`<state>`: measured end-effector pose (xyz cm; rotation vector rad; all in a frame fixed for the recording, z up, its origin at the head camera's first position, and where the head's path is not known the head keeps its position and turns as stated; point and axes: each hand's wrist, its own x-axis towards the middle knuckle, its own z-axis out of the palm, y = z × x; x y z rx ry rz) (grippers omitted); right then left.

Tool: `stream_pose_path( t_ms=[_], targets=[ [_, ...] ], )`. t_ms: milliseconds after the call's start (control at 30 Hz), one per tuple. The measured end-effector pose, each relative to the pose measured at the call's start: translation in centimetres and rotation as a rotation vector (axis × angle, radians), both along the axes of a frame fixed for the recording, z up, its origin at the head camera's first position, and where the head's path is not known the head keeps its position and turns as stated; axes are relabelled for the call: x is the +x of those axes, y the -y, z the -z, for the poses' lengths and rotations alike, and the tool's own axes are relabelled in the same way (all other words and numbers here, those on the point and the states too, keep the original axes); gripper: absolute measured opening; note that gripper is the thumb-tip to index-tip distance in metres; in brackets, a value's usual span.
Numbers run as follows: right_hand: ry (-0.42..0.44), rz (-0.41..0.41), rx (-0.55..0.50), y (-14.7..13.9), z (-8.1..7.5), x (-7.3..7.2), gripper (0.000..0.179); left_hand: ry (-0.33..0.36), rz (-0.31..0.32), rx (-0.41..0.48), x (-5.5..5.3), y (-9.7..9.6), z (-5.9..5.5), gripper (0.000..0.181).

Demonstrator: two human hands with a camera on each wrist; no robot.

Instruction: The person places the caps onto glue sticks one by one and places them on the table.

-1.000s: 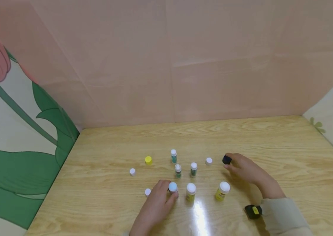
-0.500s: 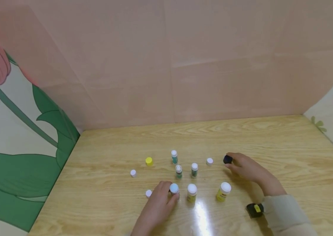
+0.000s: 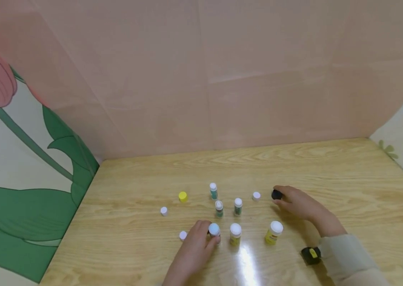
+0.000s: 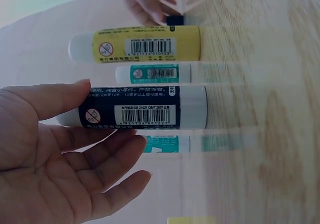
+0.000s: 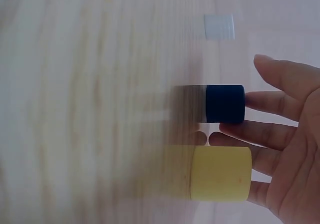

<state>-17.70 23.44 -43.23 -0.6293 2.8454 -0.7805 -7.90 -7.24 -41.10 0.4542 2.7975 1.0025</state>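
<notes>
In the left wrist view, an upright navy-labelled glue stick (image 4: pixel 140 109), uncapped with a pale top, stands with its grey base at the table. My left hand (image 3: pixel 194 246) holds it, thumb on one side and fingers behind. My right hand (image 3: pixel 297 204) is over a dark navy cap (image 3: pixel 277 194). In the right wrist view this cap stands on the table; the fingers (image 5: pixel 260 130) reach down beside and behind it, while the thumb is spread apart. A yellow cap (image 5: pixel 220 174) stands closer to that camera, in front of other fingers.
Two yellow glue sticks (image 3: pixel 235 234) and several small green ones (image 3: pixel 238 207) stand upright in the middle. Left of them are white caps (image 3: pixel 164 211) and another yellow cap (image 3: pixel 182 196); one more white cap (image 3: pixel 256 196) lies left of the right hand. A tulip cloth (image 3: pixel 58 159) borders the left side.
The head view has shifted slightly, moving the scene a little right and down. Both hands keep nearly the same places, and the navy cap looks slightly turned between the right fingertips.
</notes>
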Motion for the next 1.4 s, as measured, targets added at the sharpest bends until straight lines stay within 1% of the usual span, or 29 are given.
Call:
stream_pose_path(
  t_ms=[200, 433, 567, 767, 900, 1067, 1233, 1400],
  targets=[
    [-0.009, 0.005, 0.013, 0.2, 0.1, 0.1, 0.044, 0.014, 0.001, 0.013, 0.1, 0.0, 0.1, 0.02],
    [-0.094, 0.009, 0.037, 0.3, 0.1, 0.2, 0.031, 0.036, -0.004, 0.025, 0.1, -0.1, 0.0, 0.02],
    [-0.117, 0.004, 0.044, 0.2, 0.3, 0.3, 0.022, 0.039, -0.007, 0.026, 0.2, -0.3, 0.1, 0.02],
    [-0.114, 0.011, 0.024, 0.2, 0.3, 0.5, 0.016, 0.013, -0.003, 0.038, 0.0, -0.6, 0.3, 0.016],
    [-0.119, 0.026, 0.02, 0.6, 0.1, 0.6, 0.014, -0.013, 0.007, 0.05, -0.1, -0.5, 0.4, 0.016],
    [-0.11, 0.067, 0.038, 0.9, -0.1, 1.0, 0.013, -0.011, 0.018, 0.066, -0.2, -0.6, 0.5, 0.018],
    [-0.094, 0.096, 0.039, 1.5, -0.3, 1.1, 0.011, -0.01, 0.009, 0.07, -0.3, -0.5, 0.2, 0.024],
    [-0.107, 0.12, 0.054, 1.5, -0.3, 1.4, 0.012, -0.02, 0.031, 0.092, -0.2, -0.6, 0.3, 0.027]
  ],
)
